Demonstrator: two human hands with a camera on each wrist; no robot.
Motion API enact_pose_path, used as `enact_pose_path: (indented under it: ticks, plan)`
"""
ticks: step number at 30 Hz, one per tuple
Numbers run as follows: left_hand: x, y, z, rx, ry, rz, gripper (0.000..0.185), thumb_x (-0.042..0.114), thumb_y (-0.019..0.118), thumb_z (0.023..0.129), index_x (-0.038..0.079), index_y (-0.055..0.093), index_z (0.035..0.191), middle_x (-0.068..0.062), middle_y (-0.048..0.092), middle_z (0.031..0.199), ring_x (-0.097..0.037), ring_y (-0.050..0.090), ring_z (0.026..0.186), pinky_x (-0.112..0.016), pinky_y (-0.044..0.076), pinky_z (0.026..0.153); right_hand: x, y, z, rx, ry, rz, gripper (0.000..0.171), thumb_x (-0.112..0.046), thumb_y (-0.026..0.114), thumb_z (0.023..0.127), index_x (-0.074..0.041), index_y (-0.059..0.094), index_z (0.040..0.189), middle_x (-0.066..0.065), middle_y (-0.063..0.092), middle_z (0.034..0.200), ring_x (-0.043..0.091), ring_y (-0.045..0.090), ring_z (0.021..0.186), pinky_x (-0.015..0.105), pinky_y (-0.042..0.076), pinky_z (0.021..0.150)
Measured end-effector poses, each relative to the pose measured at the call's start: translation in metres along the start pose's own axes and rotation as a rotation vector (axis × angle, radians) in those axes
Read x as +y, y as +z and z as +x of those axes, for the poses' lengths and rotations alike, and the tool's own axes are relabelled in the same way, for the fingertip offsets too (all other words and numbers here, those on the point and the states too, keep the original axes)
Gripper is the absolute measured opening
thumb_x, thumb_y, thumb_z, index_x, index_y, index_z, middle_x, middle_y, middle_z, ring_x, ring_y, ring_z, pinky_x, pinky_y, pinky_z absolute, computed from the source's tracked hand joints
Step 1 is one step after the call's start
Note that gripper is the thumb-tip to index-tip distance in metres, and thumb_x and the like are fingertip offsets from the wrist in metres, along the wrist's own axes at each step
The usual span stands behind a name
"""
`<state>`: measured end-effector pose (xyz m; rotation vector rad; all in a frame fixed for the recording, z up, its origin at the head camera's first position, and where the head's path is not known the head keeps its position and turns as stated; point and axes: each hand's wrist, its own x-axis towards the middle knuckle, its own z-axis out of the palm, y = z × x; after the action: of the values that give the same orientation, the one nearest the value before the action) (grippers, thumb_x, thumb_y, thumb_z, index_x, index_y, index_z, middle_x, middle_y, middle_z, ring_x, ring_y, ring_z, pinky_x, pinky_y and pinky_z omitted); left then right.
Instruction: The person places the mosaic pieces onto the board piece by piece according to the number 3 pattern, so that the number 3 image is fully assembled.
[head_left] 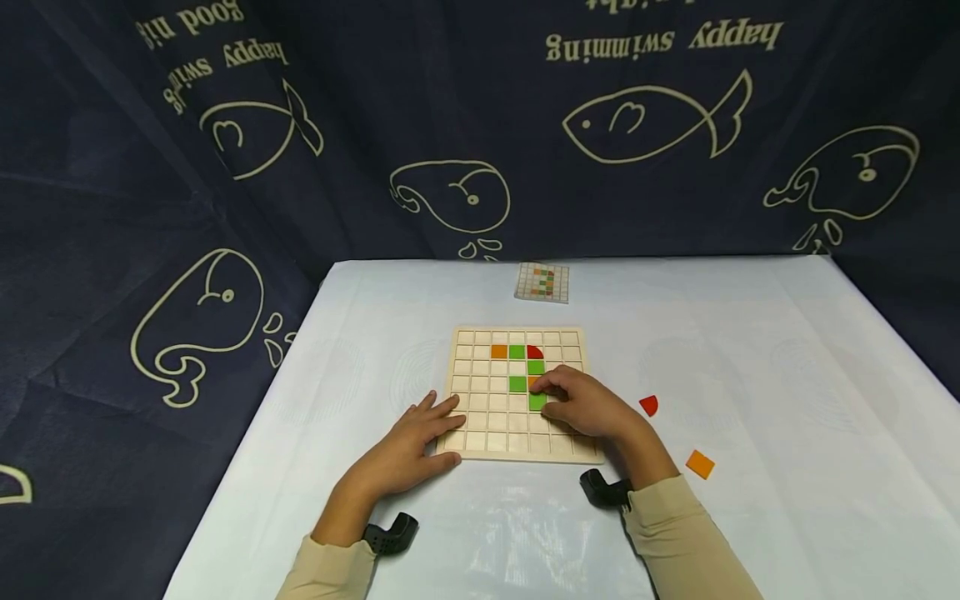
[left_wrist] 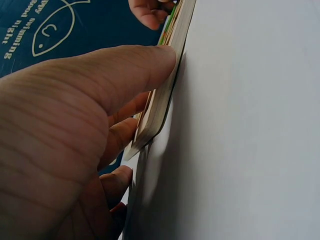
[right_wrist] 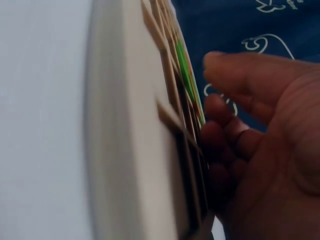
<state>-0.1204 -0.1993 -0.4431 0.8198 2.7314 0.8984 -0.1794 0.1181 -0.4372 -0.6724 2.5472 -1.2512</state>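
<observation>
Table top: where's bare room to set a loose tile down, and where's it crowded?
Free: the table right of the grid board, beyond the red tile and orange tile; the left strip beside the board; the band between the board and the pattern card. Crowded: the board's near edge, where the left hand and right hand rest.

The person wore a beige long-sleeved top; the left sleeve (head_left: pixel 326 571) ended just short of the wrist, and the right sleeve (head_left: pixel 678 542) did likewise; both cuffs looked plain and snug; a black camera mount (head_left: pixel 392 533) sat at the left wrist; a matching black mount (head_left: pixel 603 490) sat at the right wrist; both hands were bare, without rings or gloves.
</observation>
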Motion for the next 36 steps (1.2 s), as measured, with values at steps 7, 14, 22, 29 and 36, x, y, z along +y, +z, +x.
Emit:
enact_pose_path:
  ticks: [7,14,22,29,36]
  plan:
    - [0.000,0.001,0.000,-0.006,-0.002,0.005,0.055,0.028,0.071,0.092,0.007,0.057,0.141,-0.007,0.034,0.158,-0.037,0.014,0.149,-0.061,0.013,0.116,0.000,-0.015,-0.010,0.029,0.006,0.058,0.026,-0.008,0.066,0.093,-0.006,0.065,0.119,0.008,0.061,0.114,0.022,0.053,0.099,0.041,0.045,0.089]
    - [-0.001,0.001,0.000,-0.007,-0.007,0.003,0.056,0.029,0.071,0.093,0.007,0.056,0.141,-0.007,0.034,0.158,-0.037,0.013,0.149,-0.061,0.013,0.117,0.009,-0.035,-0.027,0.093,0.037,0.045,0.027,-0.008,0.067,0.094,-0.003,0.063,0.121,0.012,0.060,0.108,0.024,0.052,0.092,0.036,0.046,0.075]
    - [-0.002,0.001,0.000,-0.006,0.005,0.006,0.055,0.028,0.070,0.093,0.006,0.056,0.141,-0.009,0.034,0.158,-0.038,0.013,0.149,-0.061,0.013,0.116,0.023,-0.059,-0.050,0.147,0.120,-0.029,0.030,-0.010,0.067,0.094,-0.006,0.063,0.123,0.010,0.062,0.117,0.024,0.055,0.098,0.039,0.046,0.079]
    - [-0.001,0.001,0.000,-0.005,0.008,0.001,0.055,0.028,0.070,0.093,0.005,0.056,0.141,-0.009,0.034,0.158,-0.039,0.013,0.149,-0.062,0.013,0.116,0.034,-0.070,-0.065,0.164,0.169,-0.025,0.031,-0.011,0.066,0.095,-0.005,0.062,0.125,0.013,0.060,0.122,0.026,0.054,0.102,0.040,0.047,0.083]
    - [0.000,0.001,0.000,-0.004,0.007,0.005,0.056,0.028,0.071,0.093,0.005,0.056,0.141,-0.009,0.034,0.158,-0.039,0.014,0.149,-0.062,0.013,0.116,0.043,-0.076,-0.076,0.171,0.219,-0.034,0.032,-0.009,0.067,0.094,-0.002,0.061,0.124,0.016,0.058,0.126,0.030,0.057,0.108,0.041,0.049,0.087]
